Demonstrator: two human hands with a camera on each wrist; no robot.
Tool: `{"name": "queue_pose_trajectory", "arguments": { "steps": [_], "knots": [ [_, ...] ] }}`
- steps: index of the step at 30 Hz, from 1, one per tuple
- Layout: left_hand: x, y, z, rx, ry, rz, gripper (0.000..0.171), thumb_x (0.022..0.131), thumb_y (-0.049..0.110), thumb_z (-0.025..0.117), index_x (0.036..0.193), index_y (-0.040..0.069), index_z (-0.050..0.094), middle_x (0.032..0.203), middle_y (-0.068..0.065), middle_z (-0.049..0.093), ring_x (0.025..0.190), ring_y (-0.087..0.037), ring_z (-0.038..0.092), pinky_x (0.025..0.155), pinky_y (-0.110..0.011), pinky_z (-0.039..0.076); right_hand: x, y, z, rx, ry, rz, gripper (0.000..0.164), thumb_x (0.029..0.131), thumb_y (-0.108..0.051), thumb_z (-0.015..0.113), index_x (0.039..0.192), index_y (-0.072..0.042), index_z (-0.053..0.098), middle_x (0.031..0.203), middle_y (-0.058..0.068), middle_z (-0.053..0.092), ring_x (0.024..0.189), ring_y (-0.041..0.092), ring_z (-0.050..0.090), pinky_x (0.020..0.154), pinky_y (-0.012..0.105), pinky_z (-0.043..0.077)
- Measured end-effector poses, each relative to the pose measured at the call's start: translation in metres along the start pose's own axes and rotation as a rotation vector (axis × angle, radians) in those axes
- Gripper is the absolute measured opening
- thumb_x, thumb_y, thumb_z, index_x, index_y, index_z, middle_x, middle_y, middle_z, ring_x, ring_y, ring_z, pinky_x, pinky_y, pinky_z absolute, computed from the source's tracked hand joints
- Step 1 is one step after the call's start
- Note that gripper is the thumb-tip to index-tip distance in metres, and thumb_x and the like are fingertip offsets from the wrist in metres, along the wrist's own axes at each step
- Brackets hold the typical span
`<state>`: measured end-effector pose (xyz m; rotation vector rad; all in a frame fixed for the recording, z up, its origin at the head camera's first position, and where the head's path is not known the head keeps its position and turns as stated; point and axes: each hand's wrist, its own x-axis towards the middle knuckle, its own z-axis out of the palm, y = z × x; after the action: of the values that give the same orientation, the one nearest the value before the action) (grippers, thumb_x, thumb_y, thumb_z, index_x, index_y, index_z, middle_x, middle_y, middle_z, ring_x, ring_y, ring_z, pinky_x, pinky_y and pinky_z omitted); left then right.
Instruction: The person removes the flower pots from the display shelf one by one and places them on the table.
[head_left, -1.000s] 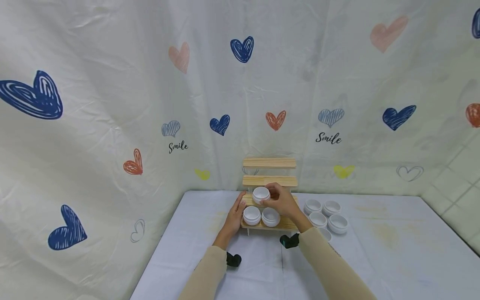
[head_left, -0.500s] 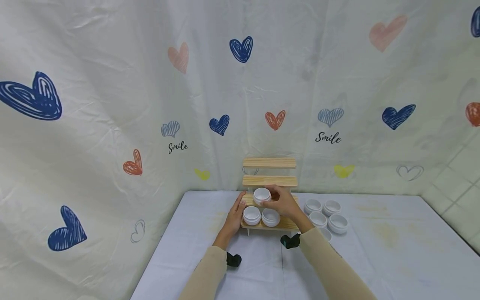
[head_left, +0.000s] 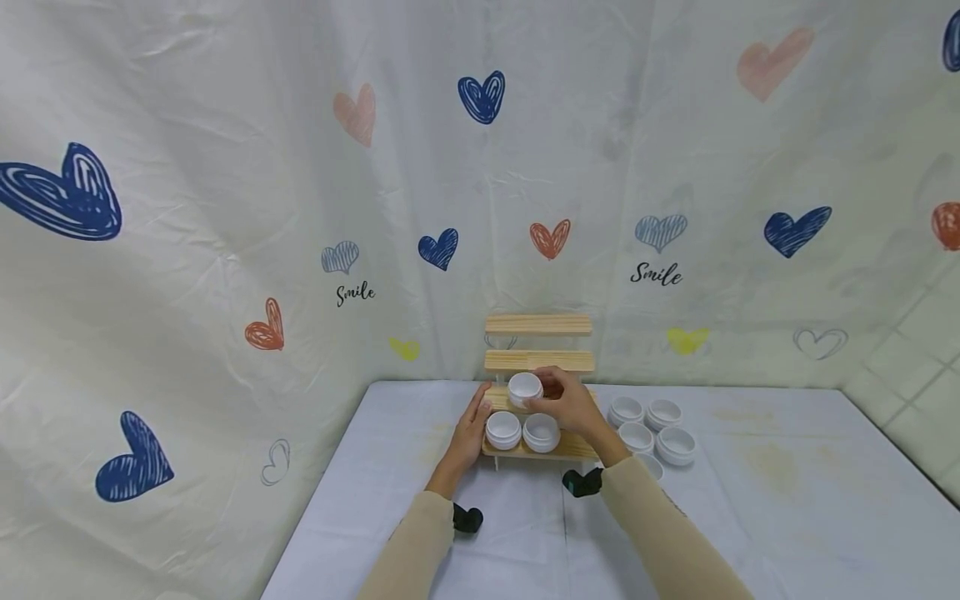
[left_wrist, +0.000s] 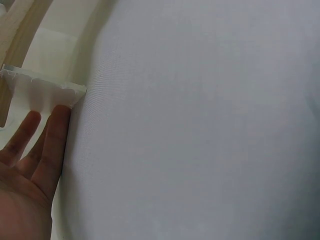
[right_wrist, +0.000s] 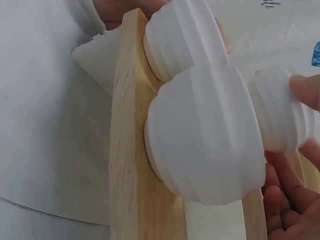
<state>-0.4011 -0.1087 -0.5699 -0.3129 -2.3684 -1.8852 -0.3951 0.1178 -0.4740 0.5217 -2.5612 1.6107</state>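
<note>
A tiered stand with light wooden shelves and white side supports stands on the table. My right hand pinches a small white ribbed bowl at the second shelf from the bottom, toward its left part. In the right wrist view this bowl sits between thumb and fingers, behind the lower ones. Two more bowls, a left bowl and a right bowl, rest side by side on the lowest shelf. My left hand lies along the stand's left side, its extended fingers at the white support.
Several white bowls stand grouped on the table right of the stand, one partly hidden by the right sleeve. A white cloth covers the table. Behind the stand hangs a curtain printed with hearts. The two upper shelves carry nothing.
The bowl in my right hand has shifted very slightly to the right on the shelf. My left hand has stayed at the stand's side.
</note>
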Motion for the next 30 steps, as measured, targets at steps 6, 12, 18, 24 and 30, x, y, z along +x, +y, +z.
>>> {"name": "queue_pose_trajectory", "arguments": {
  "steps": [6,12,18,24,30],
  "knots": [
    [0.002,0.0,0.0,-0.01,0.007,0.016,0.052,0.111,0.043,0.038,0.161,0.03,0.033,0.165,-0.009,0.036,0.155,-0.036,0.027,0.124,-0.061,0.019,0.0,-0.001,0.002,0.006,0.033,0.026,0.04,0.091,-0.017,0.079,0.126,-0.005,0.065,0.122,0.018,0.068,0.109,0.028,0.064,0.093,0.036,0.053],
    [0.001,0.0,-0.001,0.004,0.009,0.005,0.051,0.111,0.044,0.038,0.16,0.032,0.034,0.165,-0.009,0.037,0.155,-0.034,0.028,0.125,-0.058,0.021,0.001,-0.003,0.006,-0.014,0.01,0.025,0.052,0.089,-0.019,0.08,0.135,-0.004,0.061,0.13,0.022,0.066,0.117,0.034,0.063,0.101,0.047,0.052],
    [-0.001,0.003,-0.003,0.003,0.009,-0.004,0.054,0.11,0.047,0.039,0.161,0.031,0.033,0.165,-0.009,0.036,0.155,-0.035,0.028,0.124,-0.06,0.021,0.006,-0.011,0.019,-0.011,-0.025,0.002,0.059,0.086,-0.025,0.083,0.136,-0.006,0.06,0.135,0.018,0.065,0.125,0.036,0.061,0.108,0.053,0.048],
    [-0.001,0.002,-0.002,-0.013,-0.008,-0.006,0.052,0.111,0.044,0.038,0.161,0.031,0.032,0.166,-0.009,0.034,0.154,-0.035,0.029,0.124,-0.061,0.021,0.01,-0.017,0.034,-0.162,0.061,0.08,0.063,0.08,-0.04,0.087,0.132,-0.012,0.063,0.12,0.01,0.071,0.11,0.026,0.065,0.098,0.051,0.049],
    [-0.004,0.011,-0.003,0.01,-0.023,-0.01,0.051,0.111,0.043,0.038,0.16,0.03,0.034,0.166,-0.01,0.036,0.154,-0.037,0.03,0.123,-0.062,0.023,0.009,-0.021,0.038,-0.208,0.115,0.108,0.062,0.078,-0.04,0.087,0.129,-0.015,0.063,0.118,0.009,0.071,0.108,0.026,0.063,0.097,0.052,0.046]
  ]
}}
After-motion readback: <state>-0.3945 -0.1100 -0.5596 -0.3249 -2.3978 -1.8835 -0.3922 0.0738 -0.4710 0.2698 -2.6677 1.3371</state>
